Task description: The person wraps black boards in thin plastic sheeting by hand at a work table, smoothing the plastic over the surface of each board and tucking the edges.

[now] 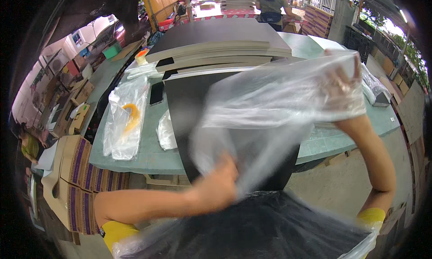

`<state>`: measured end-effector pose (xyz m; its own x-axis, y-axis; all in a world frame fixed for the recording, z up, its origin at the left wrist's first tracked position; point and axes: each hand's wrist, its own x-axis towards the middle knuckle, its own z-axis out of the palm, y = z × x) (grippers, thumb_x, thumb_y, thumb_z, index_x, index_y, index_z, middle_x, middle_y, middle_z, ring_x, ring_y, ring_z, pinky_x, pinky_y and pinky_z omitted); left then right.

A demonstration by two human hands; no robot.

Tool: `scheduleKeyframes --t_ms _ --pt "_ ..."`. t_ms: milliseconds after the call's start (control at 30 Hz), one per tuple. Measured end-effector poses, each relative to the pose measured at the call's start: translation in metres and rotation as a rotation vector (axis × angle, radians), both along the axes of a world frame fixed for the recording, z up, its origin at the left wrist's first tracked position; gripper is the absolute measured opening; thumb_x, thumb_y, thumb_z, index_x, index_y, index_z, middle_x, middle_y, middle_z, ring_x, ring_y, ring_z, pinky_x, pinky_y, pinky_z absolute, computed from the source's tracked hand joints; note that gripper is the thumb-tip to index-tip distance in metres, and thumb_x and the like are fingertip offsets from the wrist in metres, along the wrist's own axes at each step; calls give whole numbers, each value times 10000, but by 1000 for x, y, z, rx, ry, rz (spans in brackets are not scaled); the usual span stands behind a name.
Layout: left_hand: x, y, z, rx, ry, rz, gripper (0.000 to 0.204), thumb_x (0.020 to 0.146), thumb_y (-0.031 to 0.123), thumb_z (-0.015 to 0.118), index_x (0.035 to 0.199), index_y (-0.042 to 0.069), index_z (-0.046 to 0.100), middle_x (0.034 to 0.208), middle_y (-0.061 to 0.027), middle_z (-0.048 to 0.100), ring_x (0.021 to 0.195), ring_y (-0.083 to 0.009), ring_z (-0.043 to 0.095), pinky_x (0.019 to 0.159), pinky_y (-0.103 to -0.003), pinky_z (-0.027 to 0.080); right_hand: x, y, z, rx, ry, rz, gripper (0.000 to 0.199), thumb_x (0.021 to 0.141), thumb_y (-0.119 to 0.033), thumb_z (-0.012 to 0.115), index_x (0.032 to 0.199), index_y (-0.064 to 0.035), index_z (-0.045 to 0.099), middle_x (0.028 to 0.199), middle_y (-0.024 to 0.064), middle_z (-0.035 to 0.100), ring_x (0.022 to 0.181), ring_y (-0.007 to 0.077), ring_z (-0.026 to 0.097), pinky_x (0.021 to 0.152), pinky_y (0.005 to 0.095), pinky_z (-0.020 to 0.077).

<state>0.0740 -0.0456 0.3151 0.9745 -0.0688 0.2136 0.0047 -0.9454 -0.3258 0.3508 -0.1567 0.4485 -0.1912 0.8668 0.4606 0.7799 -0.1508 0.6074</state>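
Note:
A thin clear plastic bag [261, 104] is stretched between my two hands, blurred by motion. My left hand [218, 180] is closed on its lower left part. Raised at the right, my right hand [339, 86] shows through the film, which wraps it down to the wrist; its fingers look bent into the plastic. Beneath the bag lies a flat black board [182, 108], jutting over the table's near edge and partly hidden by the film. Nearest me, a dark surface [270, 225] with clear plastic along its edges fills the bottom of the view.
The green table [135, 162] holds stacked boards [220, 38], a pile of clear bags [121, 137] with a yellow tape roll [130, 117], and a phone [156, 93]. Cardboard boxes [78, 182] stand at the left. Another person [271, 9] stands beyond the table.

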Motion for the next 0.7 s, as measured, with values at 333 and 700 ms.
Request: scheduleKeyframes --t_ms 333,700 --pt "-53 137 -15 -822 -37 241 200 719 154 522 874 58 606 875 -135 600 840 -258 568 736 -341 454 -102 -51 0 -1287 660 523 273 655 -119 553 911 -25 532 973 128 500 915 225 469 775 357 361" --pt "-29 -23 38 39 329 -536 192 698 158 515 714 -11 605 780 -136 621 902 -214 571 777 -284 444 86 7 -87 -51 1089 316 183 814 -132 503 971 -51 551 979 101 555 908 188 525 842 326 416"
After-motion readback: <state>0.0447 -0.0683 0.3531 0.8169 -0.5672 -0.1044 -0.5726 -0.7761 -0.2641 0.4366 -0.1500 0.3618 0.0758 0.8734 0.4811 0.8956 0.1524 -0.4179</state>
